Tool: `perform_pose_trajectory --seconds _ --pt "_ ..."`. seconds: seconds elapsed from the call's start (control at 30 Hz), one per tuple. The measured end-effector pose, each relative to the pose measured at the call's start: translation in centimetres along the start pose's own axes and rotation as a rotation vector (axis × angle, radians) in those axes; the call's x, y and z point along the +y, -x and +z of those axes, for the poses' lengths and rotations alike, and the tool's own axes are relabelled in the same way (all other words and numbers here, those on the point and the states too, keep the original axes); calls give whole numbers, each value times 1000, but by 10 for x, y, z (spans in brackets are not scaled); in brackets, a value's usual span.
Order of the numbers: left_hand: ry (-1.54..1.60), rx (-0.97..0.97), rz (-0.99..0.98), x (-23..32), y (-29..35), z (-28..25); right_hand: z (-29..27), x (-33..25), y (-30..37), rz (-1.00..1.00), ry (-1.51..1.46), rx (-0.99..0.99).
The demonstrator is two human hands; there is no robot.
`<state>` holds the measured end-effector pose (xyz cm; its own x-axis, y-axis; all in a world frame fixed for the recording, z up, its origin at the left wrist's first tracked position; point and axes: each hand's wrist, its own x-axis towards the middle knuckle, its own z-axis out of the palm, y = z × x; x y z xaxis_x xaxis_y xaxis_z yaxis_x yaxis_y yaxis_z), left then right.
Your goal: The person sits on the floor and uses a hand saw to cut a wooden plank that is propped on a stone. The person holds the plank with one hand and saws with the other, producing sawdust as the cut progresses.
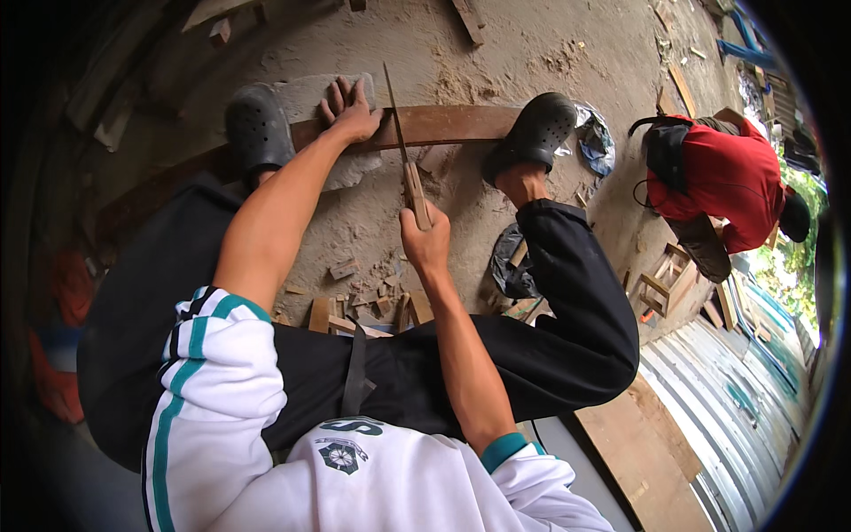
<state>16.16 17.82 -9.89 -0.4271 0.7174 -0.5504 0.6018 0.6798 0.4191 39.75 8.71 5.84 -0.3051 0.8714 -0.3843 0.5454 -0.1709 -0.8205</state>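
My right hand [425, 235] is closed round the wooden handle of a handsaw [414, 184]. Its narrow blade points away from me and crosses a long brown wooden board [443, 125]. Just left of the blade, my left hand [353, 113] presses on the board with its fingers spread over the far side. Under that part of the board lies a pale flat stone slab [306, 93]. My left dark clog [258, 127] and my right dark clog [536, 133] rest on the board, one on each side of my hands. Whether the blade has cut in cannot be made out.
Several wood offcuts [377, 306] lie on the dirt floor between my legs. Near my right foot are a black plastic bag [512, 264] and a crumpled wrapper [596, 142]. A person in red [722, 182] bends at the right, above corrugated metal sheets [718, 390].
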Motion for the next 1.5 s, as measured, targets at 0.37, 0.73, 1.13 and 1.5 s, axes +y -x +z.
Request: perform_pose_trajectory --seconds 0.37,0.73,1.13,1.5 --pt "83 31 116 -10 6 0 -2 -6 5 -25 61 41" --pt "-56 75 259 -28 20 0 -83 -68 131 119 35 17" --pt "-657 -345 925 48 103 32 -120 -41 110 54 -102 198" --pt "-350 208 283 32 57 26 -107 -46 105 156 -105 151"
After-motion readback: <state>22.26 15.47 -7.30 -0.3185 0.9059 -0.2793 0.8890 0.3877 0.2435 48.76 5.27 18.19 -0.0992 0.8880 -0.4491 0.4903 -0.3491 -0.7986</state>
